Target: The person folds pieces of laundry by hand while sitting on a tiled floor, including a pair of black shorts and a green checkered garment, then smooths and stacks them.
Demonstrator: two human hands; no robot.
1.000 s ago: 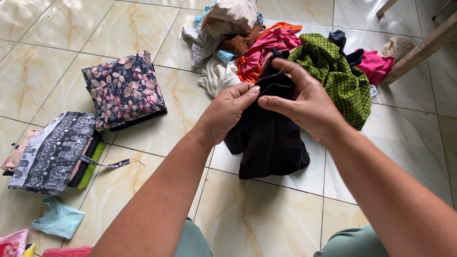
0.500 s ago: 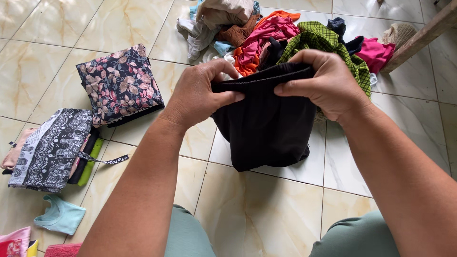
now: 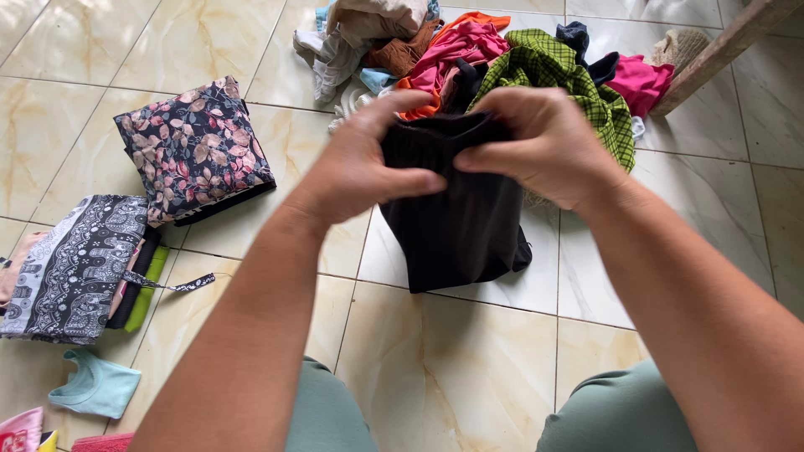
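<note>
Both hands, left hand (image 3: 356,172) and right hand (image 3: 544,151), pinch the gathered top edge of a soft, ribbed black garment (image 3: 461,218), hanging limp near the crumpled clothes pile (image 3: 502,59).

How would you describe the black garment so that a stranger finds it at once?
Start at the heap of mixed clothes at the top of the tiled floor. Just below it, the left hand and right hand pinch the black garment: plain, dark, hanging.
</note>
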